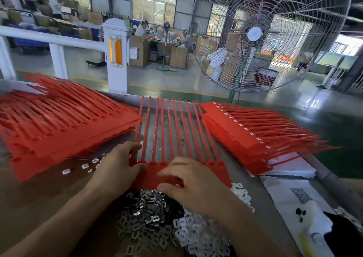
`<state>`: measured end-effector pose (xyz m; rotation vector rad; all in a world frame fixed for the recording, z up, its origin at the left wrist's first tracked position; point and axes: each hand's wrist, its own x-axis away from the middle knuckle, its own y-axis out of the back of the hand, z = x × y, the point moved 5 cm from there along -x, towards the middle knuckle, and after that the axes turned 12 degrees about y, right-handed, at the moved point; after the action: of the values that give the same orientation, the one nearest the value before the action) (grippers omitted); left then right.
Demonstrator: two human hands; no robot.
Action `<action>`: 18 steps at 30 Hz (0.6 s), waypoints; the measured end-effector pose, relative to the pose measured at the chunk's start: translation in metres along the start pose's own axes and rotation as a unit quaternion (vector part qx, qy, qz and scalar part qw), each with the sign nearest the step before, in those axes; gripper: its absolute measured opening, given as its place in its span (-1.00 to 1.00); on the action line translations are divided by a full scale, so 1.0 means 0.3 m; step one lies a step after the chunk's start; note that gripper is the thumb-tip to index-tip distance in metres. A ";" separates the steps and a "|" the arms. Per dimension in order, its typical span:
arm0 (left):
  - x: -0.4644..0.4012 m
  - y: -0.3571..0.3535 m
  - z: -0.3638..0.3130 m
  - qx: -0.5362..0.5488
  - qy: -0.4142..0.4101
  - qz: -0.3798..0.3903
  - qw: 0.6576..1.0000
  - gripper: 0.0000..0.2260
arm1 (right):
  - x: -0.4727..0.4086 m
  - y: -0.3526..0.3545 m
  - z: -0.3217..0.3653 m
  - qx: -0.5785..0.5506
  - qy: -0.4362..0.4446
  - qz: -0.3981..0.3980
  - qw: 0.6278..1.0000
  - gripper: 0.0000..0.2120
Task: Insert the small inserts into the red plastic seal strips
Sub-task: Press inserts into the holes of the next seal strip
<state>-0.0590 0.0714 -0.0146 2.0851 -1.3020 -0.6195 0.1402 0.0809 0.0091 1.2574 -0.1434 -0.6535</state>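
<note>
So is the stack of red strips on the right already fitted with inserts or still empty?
Fitted: the right stack shows a white insert in each head along its top sheet. Lower sheets cannot be told.

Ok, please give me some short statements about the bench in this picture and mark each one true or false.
1. Both hands rest on the red strip sheet in the middle. True: the left hand is at its left end, the right hand on its near edge.
2. The red stack on the right shows white inserts in its heads. True.
3. The red stack on the left also shows white inserts. False: its holes look empty.
4. The metal clips lie beyond the middle sheet. False: they lie nearer than it, by the wrists.
5. The white inserts lie right of the metal clips. True.
6. The fan stands on the bench. False: it stands on the floor behind.
</note>
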 end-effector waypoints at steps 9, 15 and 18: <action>0.011 0.010 -0.009 -0.007 0.002 -0.002 1.000 -0.55 | -0.002 -0.031 0.041 -0.020 0.021 0.069 0.997 -0.60; 0.017 0.012 -0.019 -0.010 0.002 -0.007 1.000 -0.54 | 0.000 -0.030 0.046 -0.032 0.031 0.070 0.997 -0.68; 0.020 0.012 -0.024 -0.011 0.003 -0.004 1.000 -0.54 | -0.003 -0.028 0.054 -0.040 0.040 0.059 0.997 -0.78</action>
<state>-0.0541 0.0664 -0.0072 2.0732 -1.2788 -0.6281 0.1290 0.0666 0.0069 1.1868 -0.1221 -0.5015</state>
